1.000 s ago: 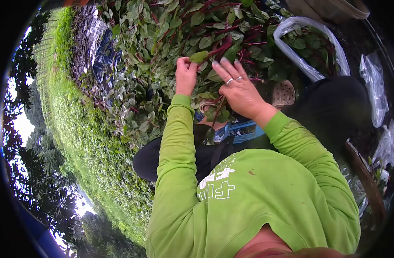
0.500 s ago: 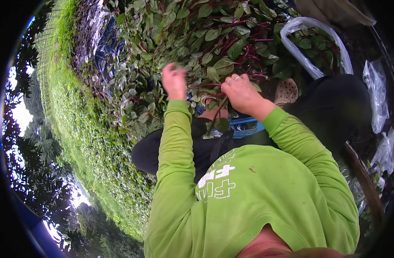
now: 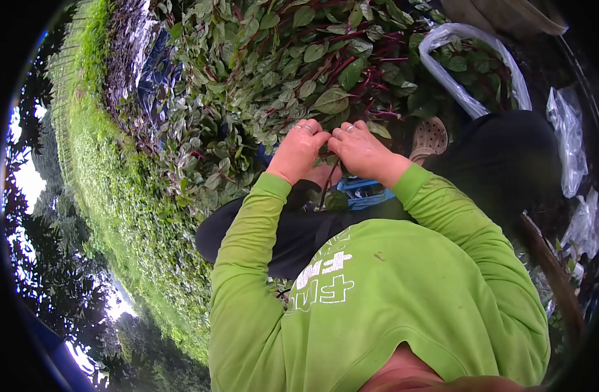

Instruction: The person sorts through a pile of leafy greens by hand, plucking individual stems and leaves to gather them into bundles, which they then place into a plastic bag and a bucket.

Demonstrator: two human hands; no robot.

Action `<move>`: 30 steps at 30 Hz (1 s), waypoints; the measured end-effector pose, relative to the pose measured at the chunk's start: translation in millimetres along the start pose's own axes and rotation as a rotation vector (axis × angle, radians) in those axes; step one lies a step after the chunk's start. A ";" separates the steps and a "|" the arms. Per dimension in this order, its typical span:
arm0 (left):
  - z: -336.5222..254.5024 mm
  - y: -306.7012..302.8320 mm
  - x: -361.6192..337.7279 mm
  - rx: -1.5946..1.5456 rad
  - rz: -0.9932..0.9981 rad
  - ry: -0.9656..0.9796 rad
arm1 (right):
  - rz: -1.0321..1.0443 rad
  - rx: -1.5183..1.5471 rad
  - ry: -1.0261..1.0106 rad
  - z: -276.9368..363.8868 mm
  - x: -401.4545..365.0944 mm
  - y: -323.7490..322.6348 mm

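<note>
My left hand (image 3: pixel 302 151) and my right hand (image 3: pixel 366 150) meet in front of my knees, fingertips nearly touching. Both are closed in a pinch around a leafy stem (image 3: pixel 326 185), which hangs down between them toward my lap. Most of that stem is hidden by the fingers. Just beyond my hands lies a large heap of leafy greens with red stems (image 3: pixel 312 55), probably Malabar spinach. A blue plastic crate (image 3: pixel 366 195) shows partly below my right hand.
An open clear plastic bag (image 3: pixel 453 98) with greens inside stands at the upper right. Crumpled clear plastic (image 3: pixel 567 144) lies at the right, near a wooden stick (image 3: pixel 553 268). A clog (image 3: pixel 428 138) is on my foot. Dense green plants (image 3: pixel 129 215) cover the left side.
My left hand, raised and apart on the left before, has come right and down to meet my right hand at the stem. My right hand has stayed nearly in place.
</note>
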State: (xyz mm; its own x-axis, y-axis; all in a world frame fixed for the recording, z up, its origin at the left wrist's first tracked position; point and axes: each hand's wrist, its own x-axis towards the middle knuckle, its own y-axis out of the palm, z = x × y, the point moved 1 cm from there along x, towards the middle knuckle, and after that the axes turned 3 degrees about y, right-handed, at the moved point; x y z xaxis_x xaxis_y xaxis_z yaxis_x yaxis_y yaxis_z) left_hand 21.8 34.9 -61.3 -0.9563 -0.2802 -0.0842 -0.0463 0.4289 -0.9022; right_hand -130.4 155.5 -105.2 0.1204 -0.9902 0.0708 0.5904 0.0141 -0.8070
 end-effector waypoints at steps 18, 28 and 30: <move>9.7 -15.4 4.3 0.039 0.230 0.281 | 0.152 0.030 -0.066 2.2 -2.8 3.0; 96.7 -11.4 55.8 0.607 -0.490 -0.211 | 0.030 0.059 -0.046 -2.3 2.6 -3.7; 78.7 7.1 93.5 0.314 -0.392 -0.259 | -0.055 0.092 -0.047 -3.3 5.4 -10.3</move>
State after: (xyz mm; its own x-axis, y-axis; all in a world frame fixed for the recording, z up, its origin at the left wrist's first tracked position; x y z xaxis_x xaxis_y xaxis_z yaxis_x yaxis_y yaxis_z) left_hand -45.2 -55.9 -108.9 -0.7811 -0.5854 0.2174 -0.2580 -0.0145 -0.9660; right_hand -138.5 149.5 -98.5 0.1216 -0.9822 0.1428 0.6676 -0.0256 -0.7441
